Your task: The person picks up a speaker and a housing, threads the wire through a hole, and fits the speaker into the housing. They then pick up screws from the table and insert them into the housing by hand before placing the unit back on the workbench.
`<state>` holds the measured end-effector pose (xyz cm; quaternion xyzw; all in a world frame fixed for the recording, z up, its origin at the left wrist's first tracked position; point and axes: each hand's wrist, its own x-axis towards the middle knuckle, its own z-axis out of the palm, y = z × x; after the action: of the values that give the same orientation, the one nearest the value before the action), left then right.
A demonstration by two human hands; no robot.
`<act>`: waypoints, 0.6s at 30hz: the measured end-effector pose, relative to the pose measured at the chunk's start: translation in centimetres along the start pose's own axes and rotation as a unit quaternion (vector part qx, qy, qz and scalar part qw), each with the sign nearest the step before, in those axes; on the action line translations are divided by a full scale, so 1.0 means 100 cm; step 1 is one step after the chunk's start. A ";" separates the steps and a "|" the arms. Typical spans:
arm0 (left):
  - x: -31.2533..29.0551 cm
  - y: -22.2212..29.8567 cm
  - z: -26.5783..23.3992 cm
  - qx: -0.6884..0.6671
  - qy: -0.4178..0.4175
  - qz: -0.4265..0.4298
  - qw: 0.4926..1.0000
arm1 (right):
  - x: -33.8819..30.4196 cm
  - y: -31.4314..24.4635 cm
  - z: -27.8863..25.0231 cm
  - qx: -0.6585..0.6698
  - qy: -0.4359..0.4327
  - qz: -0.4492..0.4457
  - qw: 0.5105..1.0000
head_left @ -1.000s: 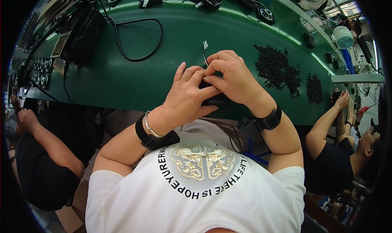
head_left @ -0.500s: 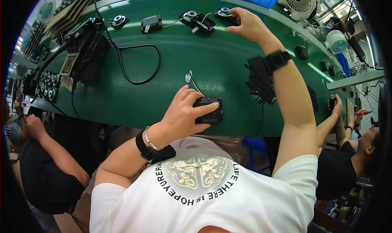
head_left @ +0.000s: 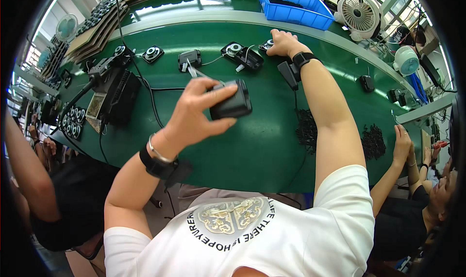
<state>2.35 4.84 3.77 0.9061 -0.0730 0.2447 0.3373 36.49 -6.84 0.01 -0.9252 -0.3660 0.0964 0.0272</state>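
My left hand (head_left: 196, 105) grips a black plastic box-shaped casing (head_left: 233, 102) lifted off the green table. A thin lead with a pale plug trails from it, blurred. At the far side of the table my right hand (head_left: 285, 43) closes its thumb and fingers around a small round speaker (head_left: 266, 44); its far fingers are partly hidden. Just left of it lie another speaker unit (head_left: 233, 49) and an open black casing (head_left: 252, 59), touching. A wired black casing (head_left: 189, 58) and a further speaker (head_left: 152, 53) sit farther left.
On the left stands a black machine (head_left: 114, 97) with a cable. Piles of small black parts (head_left: 374, 142) lie on the right. A blue bin (head_left: 296, 12) and a fan (head_left: 359, 11) are beyond the table's far rail. Co-workers sit on both sides.
My left hand has raised the black casing off the table and moved it away from me. My right hand, earlier open above the speaker, has come down and closed around it.
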 end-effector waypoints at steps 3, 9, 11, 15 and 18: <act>0.054 -0.038 -0.008 0.037 0.037 -0.011 0.999 | -0.019 -0.001 0.007 0.038 0.068 -0.020 0.997; 0.157 -0.115 0.028 0.064 -0.021 -0.095 0.993 | -0.129 -0.045 0.024 0.147 0.114 -0.023 0.982; 0.179 -0.135 0.055 0.064 -0.050 -0.092 0.992 | -0.166 -0.063 0.034 0.174 0.119 -0.024 0.977; 0.201 -0.142 0.107 0.134 -0.112 -0.040 0.984 | -0.220 -0.083 0.056 0.196 0.155 -0.068 0.966; 0.203 -0.150 0.127 0.171 -0.139 -0.008 0.975 | -0.249 -0.092 0.064 0.201 0.158 -0.110 0.961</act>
<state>29.48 8.74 -3.19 0.9761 -0.0688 0.1224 0.1656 11.26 -17.26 -1.23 -0.8582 -0.4296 0.0175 0.2805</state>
